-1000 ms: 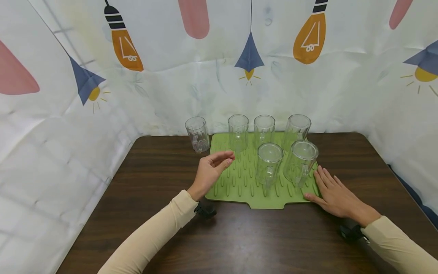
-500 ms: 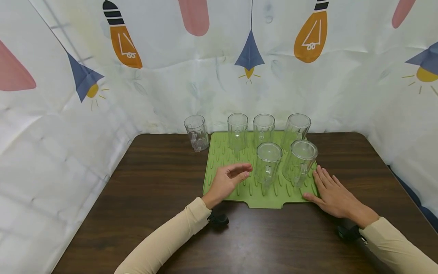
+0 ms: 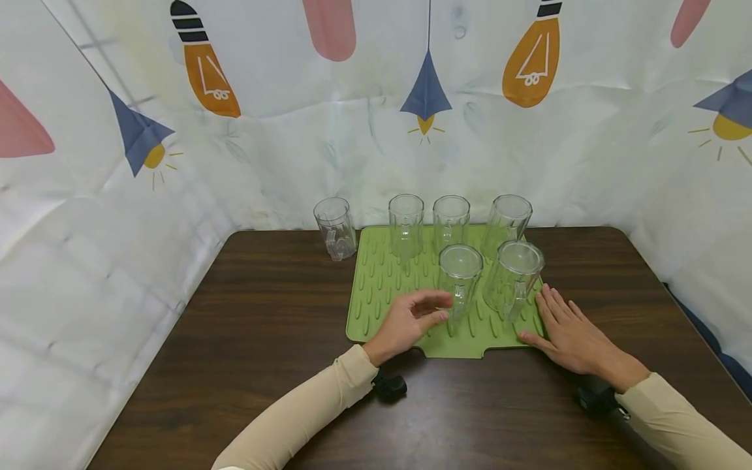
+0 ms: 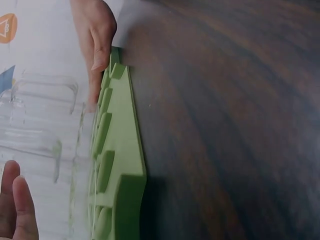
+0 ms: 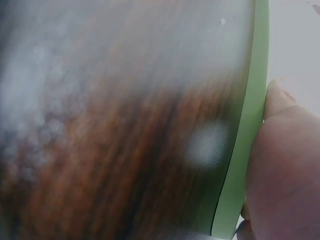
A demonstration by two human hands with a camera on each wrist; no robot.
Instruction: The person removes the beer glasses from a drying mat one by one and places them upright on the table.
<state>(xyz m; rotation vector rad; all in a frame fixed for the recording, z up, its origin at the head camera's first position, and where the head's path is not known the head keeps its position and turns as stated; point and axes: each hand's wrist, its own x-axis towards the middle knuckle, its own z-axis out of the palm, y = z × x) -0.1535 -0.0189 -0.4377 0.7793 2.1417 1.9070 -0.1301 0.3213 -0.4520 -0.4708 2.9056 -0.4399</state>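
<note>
A ribbed green drying mat [image 3: 376, 287] lies on the table with several clear glass mugs on it. My left hand [image 3: 411, 320] is at the left of the front middle mug [image 3: 460, 274], thumb and fingers bent loosely apart. In the left wrist view, the thumb and a fingertip [image 4: 24, 205] are close to that mug's handle [image 4: 30, 142]; a gap shows, and they are not closed round it. My right hand [image 3: 566, 329] rests flat on the mat's front right corner, fingers spread, beside the front right mug [image 3: 516, 277]. Both front mugs look upside down.
Along the mat's back edge stand a back left mug [image 3: 406, 228], a back middle mug [image 3: 451, 222] and a back right mug [image 3: 510, 219]. Another glass mug [image 3: 336, 228] stands off the mat on the dark wooden table [image 3: 282, 294]. A patterned curtain [image 3: 264, 156] hangs behind.
My left hand has moved right and nearer to me, across the mat from its left part to the front middle mug. My right hand stays at the mat's corner.
</note>
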